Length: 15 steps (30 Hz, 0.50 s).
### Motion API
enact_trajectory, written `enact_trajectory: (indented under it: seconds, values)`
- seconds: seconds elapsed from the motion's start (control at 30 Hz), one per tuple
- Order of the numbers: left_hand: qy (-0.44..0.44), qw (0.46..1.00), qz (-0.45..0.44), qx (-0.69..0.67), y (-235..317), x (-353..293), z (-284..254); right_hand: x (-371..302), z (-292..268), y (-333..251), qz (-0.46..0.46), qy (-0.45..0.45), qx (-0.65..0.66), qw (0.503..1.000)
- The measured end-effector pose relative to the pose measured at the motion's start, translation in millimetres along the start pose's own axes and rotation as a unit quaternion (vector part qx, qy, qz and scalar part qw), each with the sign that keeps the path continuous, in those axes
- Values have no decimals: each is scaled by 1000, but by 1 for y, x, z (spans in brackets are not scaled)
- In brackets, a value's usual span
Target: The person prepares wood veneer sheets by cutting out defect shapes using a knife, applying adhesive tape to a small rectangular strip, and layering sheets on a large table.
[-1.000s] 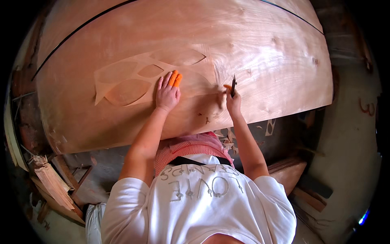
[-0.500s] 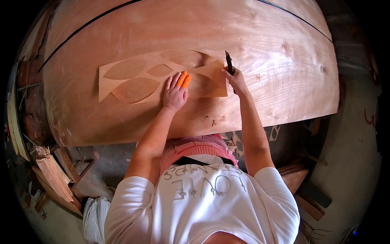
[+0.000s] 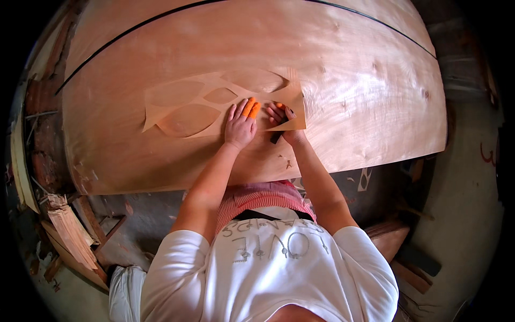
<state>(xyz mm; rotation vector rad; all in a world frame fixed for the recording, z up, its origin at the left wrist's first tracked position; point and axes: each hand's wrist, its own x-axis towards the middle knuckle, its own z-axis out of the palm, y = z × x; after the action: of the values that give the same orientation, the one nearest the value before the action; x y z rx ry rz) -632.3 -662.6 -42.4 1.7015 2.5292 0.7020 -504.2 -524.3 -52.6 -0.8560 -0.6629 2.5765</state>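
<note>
The thin wooden template (image 3: 214,104), a flat cutout with leaf-shaped openings, is lying on the big plywood sheet (image 3: 348,80), roughly at its middle and nearer the person's edge. The left hand (image 3: 240,126) is pressing flat on the template's lower right part, fingers spread with no closed grip on anything, two of them wearing orange fingertip covers (image 3: 250,109). The right hand (image 3: 283,121) is resting just beside it on the template's right corner, its grip closing around a dark slim tool (image 3: 276,137), likely a pencil or knife, that pokes out below the palm. The plywood sheet is covering the whole counter, and a dark curved line (image 3: 161,24) is running across its far side. Offcuts and wood scraps (image 3: 67,236) are piling up on the floor at the left. With only palm pressure holding it, the template may be slipping sideways if the tool pushes against its edge, spoiling the outline; a blade could also be skidding toward the left fingers.
</note>
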Motion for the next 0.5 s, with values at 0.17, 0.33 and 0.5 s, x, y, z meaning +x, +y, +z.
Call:
enact_trajectory:
  seconds: [0.17,0.33,0.5]
  values:
    - [7,998,-63,-2,-20,-11,-27,2,3,2,-21,-14,-11,1000]
    - [-36,999,-7,37,-60,-38,-53,2,1,5,-27,-19,-39,999]
    - [62,997,-21,31,-60,-39,-45,7,3,6,-26,1,-34,999]
